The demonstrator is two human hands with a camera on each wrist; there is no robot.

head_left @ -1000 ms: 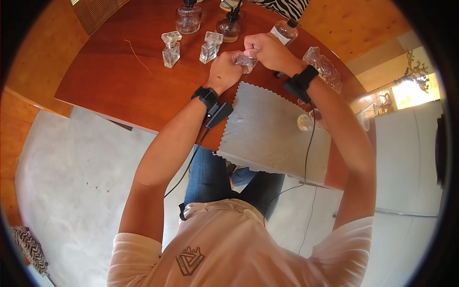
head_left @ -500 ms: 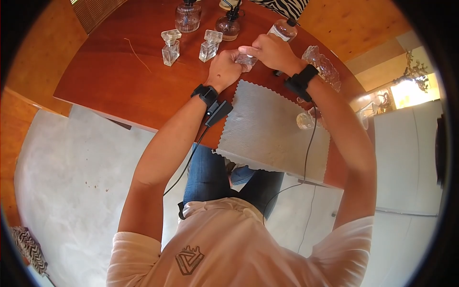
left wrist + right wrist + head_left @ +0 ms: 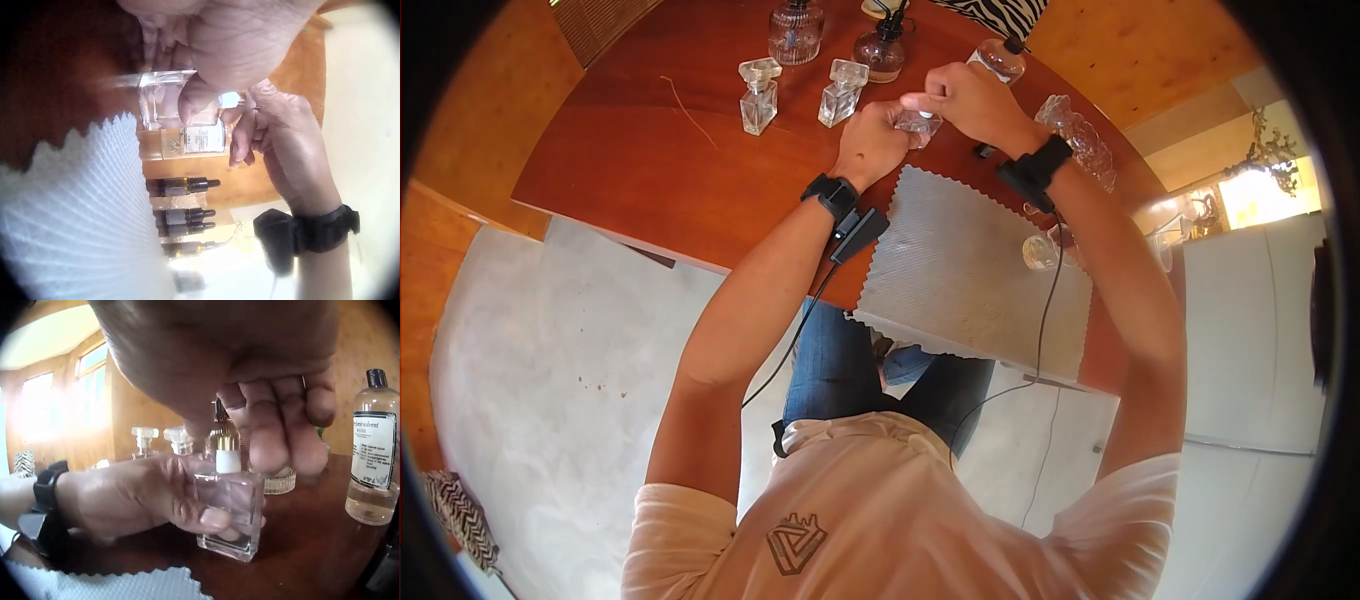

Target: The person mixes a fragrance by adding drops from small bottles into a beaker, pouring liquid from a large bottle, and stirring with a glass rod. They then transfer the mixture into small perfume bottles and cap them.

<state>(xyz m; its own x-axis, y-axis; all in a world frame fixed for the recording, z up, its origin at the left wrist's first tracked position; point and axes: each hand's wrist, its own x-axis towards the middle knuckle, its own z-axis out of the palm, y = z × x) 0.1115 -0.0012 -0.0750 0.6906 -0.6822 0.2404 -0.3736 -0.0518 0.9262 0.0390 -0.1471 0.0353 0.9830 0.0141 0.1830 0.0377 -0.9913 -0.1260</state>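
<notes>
My left hand point(image 3: 874, 142) grips a small, clear, square glass perfume bottle point(image 3: 240, 515), thumb across its front face. Upright in the right wrist view, the bottle has a thin tube inside and a white spray top point(image 3: 229, 460) on its neck. Over that top is my right hand point(image 3: 982, 106), one digit stretched across it in the head view. Its other fingers point(image 3: 265, 444) hang bent beside the neck, holding nothing. The upper end of the spray top is hidden under the right hand.
Two capped glass perfume bottles point(image 3: 758, 105) stand left of my hands. Behind are a ribbed glass bottle point(image 3: 796, 36) and a brown glass bottle point(image 3: 880, 55). A labelled solvent bottle point(image 3: 373, 456) stands right. Several dark dropper bottles point(image 3: 178, 186) and a grey scalloped mat point(image 3: 960, 265) are nearby.
My right hand's fingers have shifted from close around the bottle's top to lying over it, leaving the white spray top visible. The left hand keeps its grip on the bottle.
</notes>
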